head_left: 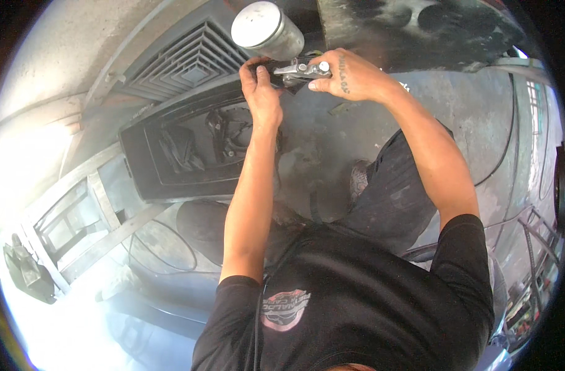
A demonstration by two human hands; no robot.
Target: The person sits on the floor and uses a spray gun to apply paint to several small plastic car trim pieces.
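Note:
A spray gun point(298, 69) with a silver metal body and a white-topped cylindrical cup point(267, 34) is up near the top centre. My right hand point(344, 80) grips it from the right, fingers curled round it. My left hand point(261, 89) is at its left side, below the cup, fingers bent around a dark piece; whether that piece belongs to the gun I cannot make out. Just below and left of my hands lies a black tray point(148, 170) with dark parts point(227, 133) inside.
A louvred square vent point(177, 65) is behind the tray. A blackened board point(394, 31) spans the top right. A metal frame point(97, 201) stands at the left. A black hose point(512, 123) runs along the right floor. My knees are bent beneath me.

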